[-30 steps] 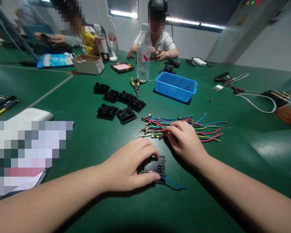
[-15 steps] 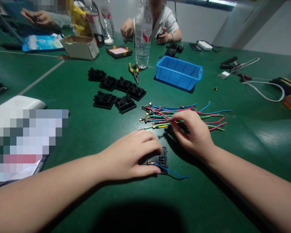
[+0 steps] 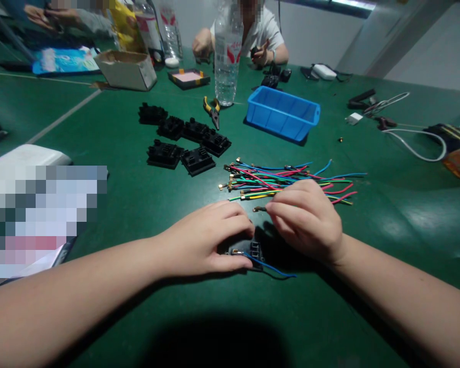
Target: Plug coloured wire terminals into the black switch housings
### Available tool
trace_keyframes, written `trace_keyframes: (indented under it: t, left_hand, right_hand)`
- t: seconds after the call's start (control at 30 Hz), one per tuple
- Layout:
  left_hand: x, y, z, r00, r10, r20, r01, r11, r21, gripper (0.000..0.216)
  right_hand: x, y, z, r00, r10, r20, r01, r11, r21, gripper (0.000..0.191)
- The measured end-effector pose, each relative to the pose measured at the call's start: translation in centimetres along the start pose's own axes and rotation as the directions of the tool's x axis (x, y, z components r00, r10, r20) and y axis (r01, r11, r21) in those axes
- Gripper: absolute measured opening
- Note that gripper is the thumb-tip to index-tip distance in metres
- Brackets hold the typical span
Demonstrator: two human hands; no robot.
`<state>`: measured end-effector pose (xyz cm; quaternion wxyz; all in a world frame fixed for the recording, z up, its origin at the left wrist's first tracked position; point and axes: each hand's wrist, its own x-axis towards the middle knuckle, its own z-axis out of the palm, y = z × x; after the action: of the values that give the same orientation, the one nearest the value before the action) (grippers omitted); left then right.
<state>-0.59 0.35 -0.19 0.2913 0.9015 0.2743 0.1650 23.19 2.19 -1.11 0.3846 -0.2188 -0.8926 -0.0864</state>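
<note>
My left hand (image 3: 205, 240) lies curled over a black plastic connector block (image 3: 253, 251) on the green table, thumb and fingers gripping its sides. A blue wire (image 3: 276, 269) runs out of the block toward me. My right hand (image 3: 306, 217) is closed in a pinch on a thin wire whose brass terminal (image 3: 257, 208) sticks out to the left, just above the block. Right behind that hand lies a loose bundle of coloured wires (image 3: 283, 180) with brass ends.
Several black connector blocks (image 3: 184, 143) lie farther back at left, with yellow-handled pliers (image 3: 213, 110), a water bottle (image 3: 228, 56) and a blue bin (image 3: 281, 113) beyond. A cardboard box (image 3: 126, 69) and white cable (image 3: 417, 145) are around. Two other people sit across the table.
My right hand drew back from the wire bundle toward the block with one wire pinched in it. My left hand stayed on the block.
</note>
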Motion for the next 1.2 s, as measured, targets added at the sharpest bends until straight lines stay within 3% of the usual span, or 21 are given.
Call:
trace_keyframes:
  t: [0.5, 0.8, 0.9, 1.03, 1.2]
  left_hand:
    - [0.0, -0.2, 0.1, 0.994, -0.071, -0.078, 0.074, 0.997, 0.038, 0.028]
    - [0.2, -0.2, 0.1, 0.995, -0.052, -0.091, 0.056, 0.997, 0.047, 0.028]
    - [0.2, -0.1, 0.1, 0.995, -0.053, -0.089, 0.057, 0.997, 0.045, 0.027]
    - [0.2, -0.2, 0.1, 0.994, -0.062, -0.086, 0.066, 0.997, 0.041, 0.027]
    - [0.2, -0.2, 0.1, 0.995, -0.046, -0.09, 0.05, 0.998, 0.043, 0.027]
  right_hand:
    - [0.1, 0.0, 0.6, 0.975, 0.19, 0.117, -0.185, 0.981, -0.049, 0.01]
    - [0.1, 0.0, 0.7, 0.962, 0.192, 0.195, -0.183, 0.981, -0.063, 0.01]
    - [0.2, 0.3, 0.8, 0.939, 0.236, 0.251, -0.213, 0.97, -0.115, 0.013]
    - [0.4, 0.6, 1.0, 0.872, 0.313, 0.376, -0.269, 0.949, -0.167, 0.027]
    - [0.5, 0.5, 1.1, 0.836, 0.291, 0.465, -0.209, 0.953, -0.221, 0.021]
